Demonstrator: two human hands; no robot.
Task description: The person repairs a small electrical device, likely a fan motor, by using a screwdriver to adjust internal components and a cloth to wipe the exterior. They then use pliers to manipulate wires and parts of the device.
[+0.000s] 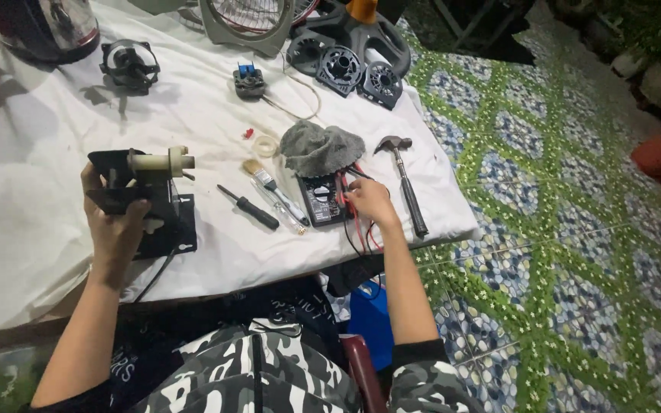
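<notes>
My left hand grips a black bracket-like fan part with a cream cylinder on top, held just above the white cloth. My right hand rests on the red and black test leads beside a black multimeter. Its fingers curl over the leads, but I cannot tell whether they are pinched. A grey rag lies just behind the meter.
A black screwdriver, a small brush and a hammer lie near the meter. Further back sit a fan grille, black fan housings, a small motor and a wired switch. Patterned floor lies to the right.
</notes>
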